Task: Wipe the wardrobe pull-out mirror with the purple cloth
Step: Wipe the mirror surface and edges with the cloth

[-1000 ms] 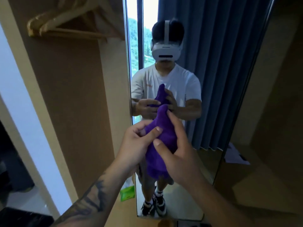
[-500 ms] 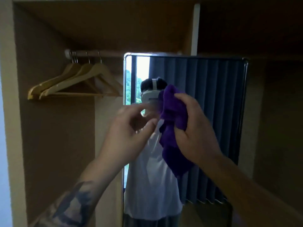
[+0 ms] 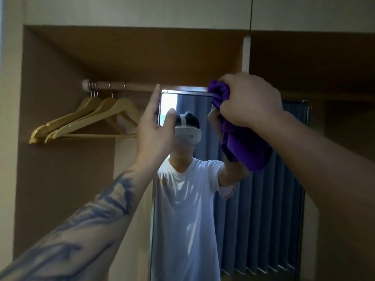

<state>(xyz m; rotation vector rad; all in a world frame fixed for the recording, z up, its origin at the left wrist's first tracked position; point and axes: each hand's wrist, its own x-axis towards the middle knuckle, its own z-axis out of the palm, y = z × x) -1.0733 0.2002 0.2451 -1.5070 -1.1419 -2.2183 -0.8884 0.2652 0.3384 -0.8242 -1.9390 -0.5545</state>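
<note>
We're bunching the purple cloth [image 3: 241, 138] tight in our right hand [image 3: 249, 100] at the pull-out mirror [image 3: 263, 209]'s top edge, left hand [image 3: 156, 128] bracing its left frame with straight fingers, so probably best wiping downward in overlapping passes.

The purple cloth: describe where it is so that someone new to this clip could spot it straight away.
Start at the tall mirror standing in the middle of the brown wardrobe, right of the wooden hangers. At the mirror's top edge, the right hand grips the purple cloth, bunched, with its loose end hanging below the fist. It is the only vivid purple thing; the left hand holds no cloth.
</note>
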